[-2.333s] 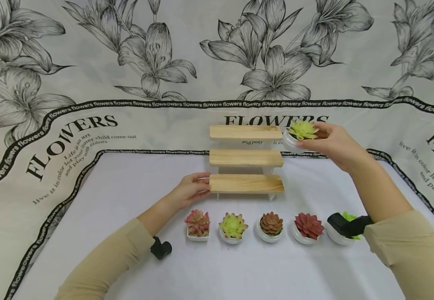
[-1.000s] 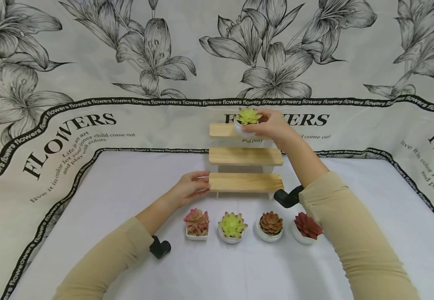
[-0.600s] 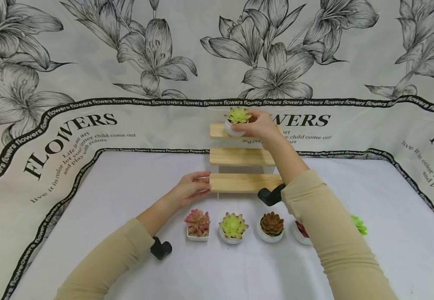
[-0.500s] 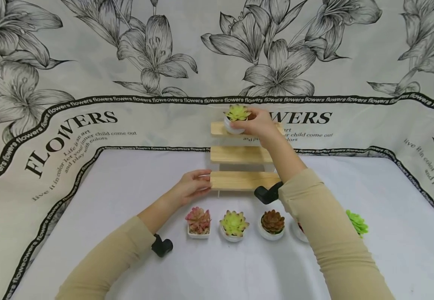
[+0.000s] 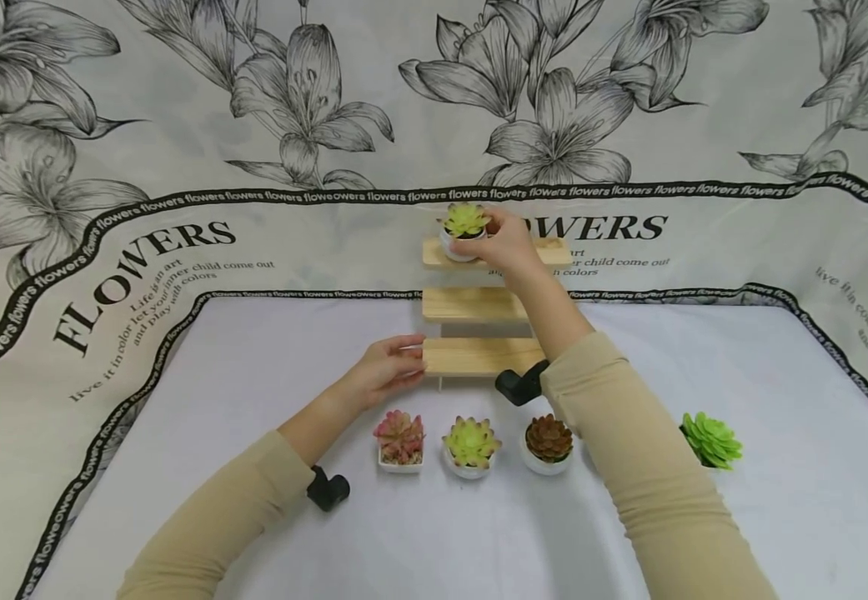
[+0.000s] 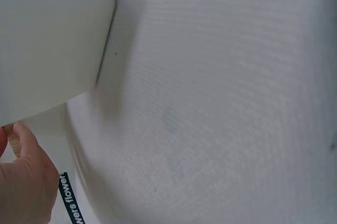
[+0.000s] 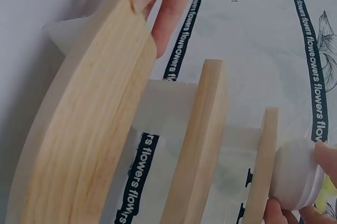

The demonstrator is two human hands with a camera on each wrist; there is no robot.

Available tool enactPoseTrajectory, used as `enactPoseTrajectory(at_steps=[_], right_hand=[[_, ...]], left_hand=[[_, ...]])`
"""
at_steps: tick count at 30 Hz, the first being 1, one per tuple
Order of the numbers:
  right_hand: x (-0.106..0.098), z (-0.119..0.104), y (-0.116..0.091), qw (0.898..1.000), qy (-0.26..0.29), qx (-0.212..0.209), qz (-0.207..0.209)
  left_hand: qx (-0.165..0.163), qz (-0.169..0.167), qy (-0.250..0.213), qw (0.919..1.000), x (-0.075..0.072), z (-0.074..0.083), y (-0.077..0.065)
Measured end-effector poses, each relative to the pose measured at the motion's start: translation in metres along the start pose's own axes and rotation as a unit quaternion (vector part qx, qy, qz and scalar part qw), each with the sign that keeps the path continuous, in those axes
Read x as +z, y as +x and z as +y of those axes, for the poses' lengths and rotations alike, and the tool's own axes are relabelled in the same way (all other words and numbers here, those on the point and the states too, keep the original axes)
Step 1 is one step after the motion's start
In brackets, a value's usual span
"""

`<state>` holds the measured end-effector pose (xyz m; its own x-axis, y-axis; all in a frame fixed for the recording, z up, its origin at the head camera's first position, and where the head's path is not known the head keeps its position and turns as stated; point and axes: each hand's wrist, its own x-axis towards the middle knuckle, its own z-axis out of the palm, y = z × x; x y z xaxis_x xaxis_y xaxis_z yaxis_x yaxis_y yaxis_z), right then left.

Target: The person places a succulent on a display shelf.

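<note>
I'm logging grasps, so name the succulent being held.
The yellow-green succulent at the top shelf, held by the right hand; its lookalike and the others in view stand on the table.

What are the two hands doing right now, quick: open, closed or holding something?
Left hand: holding the left end of the bottom shelf.
Right hand: holding a white pot with a yellow-green plant, at the top shelf.
</note>
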<state>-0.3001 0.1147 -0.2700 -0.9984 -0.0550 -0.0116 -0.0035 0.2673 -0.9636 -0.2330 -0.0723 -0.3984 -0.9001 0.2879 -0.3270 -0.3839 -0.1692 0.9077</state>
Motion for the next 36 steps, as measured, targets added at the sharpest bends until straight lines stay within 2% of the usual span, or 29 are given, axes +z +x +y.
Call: enactPoseTrajectory(at_steps=[5,12,24,29,36], right_hand=[[-0.005,-0.002,-0.003,1.000,-0.003,-0.001,-0.009],[-0.017,-0.006,-0.013,1.000,-0.023,0.007,-0.004],[-0.041,-0.005,-0.043,0.998,-0.060,-0.001,-0.018],[-0.056,-0.001,-0.058,0.998,-0.057,-0.011,-0.024],[-0.088,0.006,-0.087,0.996,-0.075,-0.031,-0.048]], left_hand=[[-0.007,0.008,0.003,0.9999,0.003,0.003,0.000],[-0.004,-0.002,0.001,1.0000,0.003,0.003,0.000],[-0.004,0.002,0.005,1.0000,0.001,0.001,-0.002],[-0.006,0.004,0.004,1.0000,0.000,-0.001,-0.001],[-0.005,0.004,0.007,1.0000,0.002,-0.001,0.002]])
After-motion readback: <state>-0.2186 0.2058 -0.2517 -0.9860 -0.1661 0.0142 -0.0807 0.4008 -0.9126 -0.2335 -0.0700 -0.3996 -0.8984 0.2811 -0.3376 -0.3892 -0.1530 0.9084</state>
